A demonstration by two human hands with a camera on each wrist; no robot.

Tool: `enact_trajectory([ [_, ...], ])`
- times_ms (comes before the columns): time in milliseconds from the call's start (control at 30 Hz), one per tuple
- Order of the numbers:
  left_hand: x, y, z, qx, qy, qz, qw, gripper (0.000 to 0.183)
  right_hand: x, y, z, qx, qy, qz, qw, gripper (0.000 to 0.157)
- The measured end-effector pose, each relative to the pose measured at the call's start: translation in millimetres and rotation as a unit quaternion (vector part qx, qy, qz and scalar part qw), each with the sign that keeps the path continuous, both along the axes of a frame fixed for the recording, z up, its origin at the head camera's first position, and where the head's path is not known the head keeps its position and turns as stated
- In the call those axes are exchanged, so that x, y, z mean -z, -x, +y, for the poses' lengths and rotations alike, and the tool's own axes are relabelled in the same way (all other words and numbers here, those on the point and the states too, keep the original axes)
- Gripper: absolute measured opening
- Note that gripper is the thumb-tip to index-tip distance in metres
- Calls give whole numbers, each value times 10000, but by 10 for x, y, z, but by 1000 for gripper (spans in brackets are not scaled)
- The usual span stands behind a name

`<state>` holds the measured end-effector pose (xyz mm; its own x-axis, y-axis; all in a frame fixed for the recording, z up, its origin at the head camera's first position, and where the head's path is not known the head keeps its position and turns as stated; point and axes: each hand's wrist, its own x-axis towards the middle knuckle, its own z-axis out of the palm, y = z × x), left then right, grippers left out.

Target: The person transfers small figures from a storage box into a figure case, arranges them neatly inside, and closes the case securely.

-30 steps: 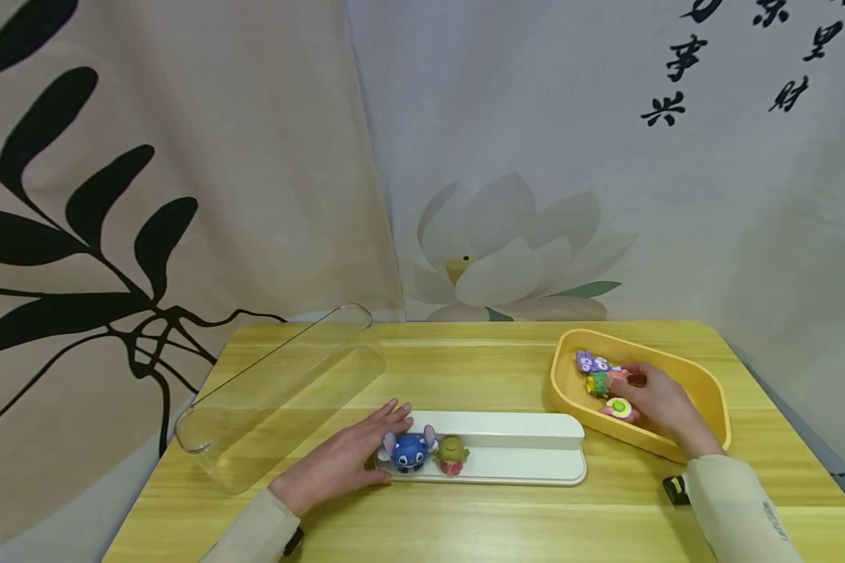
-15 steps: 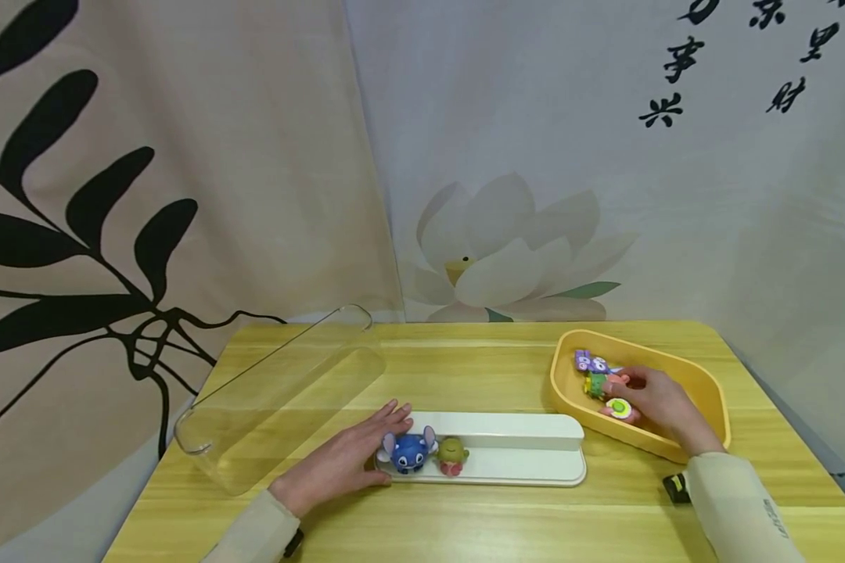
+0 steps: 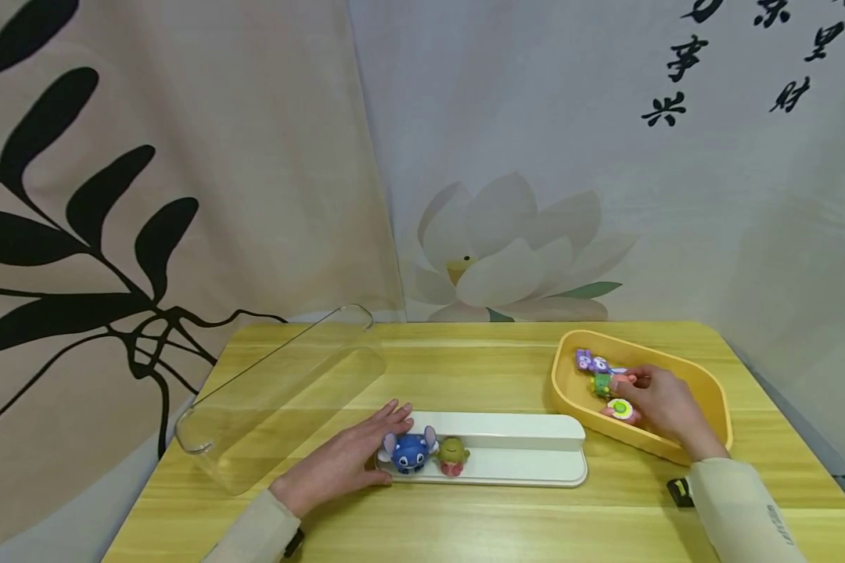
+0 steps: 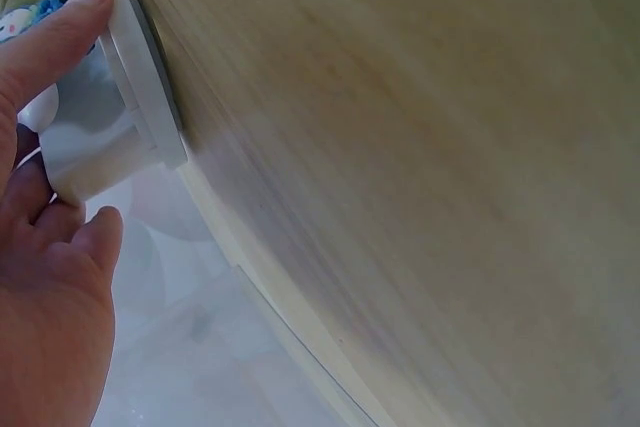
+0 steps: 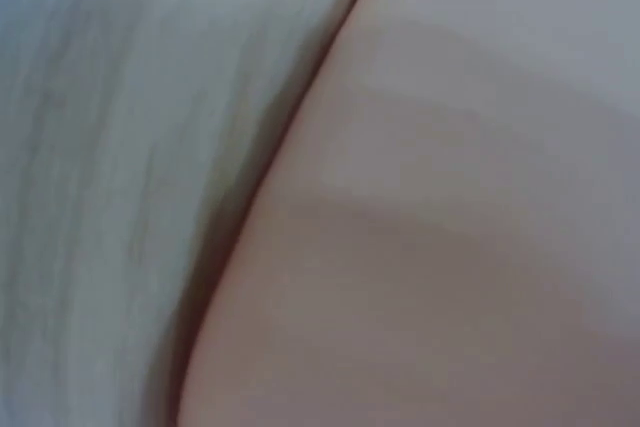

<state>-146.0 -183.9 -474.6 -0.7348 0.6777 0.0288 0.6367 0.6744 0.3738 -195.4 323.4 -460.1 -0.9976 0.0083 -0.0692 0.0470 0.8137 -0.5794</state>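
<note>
My left hand lies at the left end of a long white display base, fingers straight and spread. In the left wrist view, its thumb touches the front rim of the base, with the fingers behind. A blue big-eared figurine stands on the base beside that hand. Right of it is an olive-green figurine with pink at its foot. My right hand reaches into a yellow tray and pinches a small green and pink figurine. The right wrist view shows only blurred skin and tabletop.
A purple figurine and a pink one with a green-and-white disc lie in the tray. On the left of the wooden table lies a long clear plastic cover. Printed curtains hang behind.
In the tray, the green and pink figurine has shifted slightly right with the fingers of my right hand. My left hand and the figurines on the base have stayed put.
</note>
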Motion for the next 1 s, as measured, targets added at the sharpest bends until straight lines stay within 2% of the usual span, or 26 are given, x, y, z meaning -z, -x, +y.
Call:
enact_trajectory([
  [167,-2,3,4,-7,-6,-8,10000,83,-23,-20,25,246,106,-32,9996,67],
  [333,-6,6,0,3,-8,27,10000,84,-57,-60,51,415,194,164,9988,66],
  [567,1,8,2,47,-41,111,9999,84,-127,-111,64,602,108,914,9939,61],
  [767,5,4,1,-2,10,23,10000,84,-250,-196,19,809,320,1110,9900,64],
  [1000,1,1,2,-24,5,-29,10000,83,-391,-312,-68,719,566,1436,9854,59],
])
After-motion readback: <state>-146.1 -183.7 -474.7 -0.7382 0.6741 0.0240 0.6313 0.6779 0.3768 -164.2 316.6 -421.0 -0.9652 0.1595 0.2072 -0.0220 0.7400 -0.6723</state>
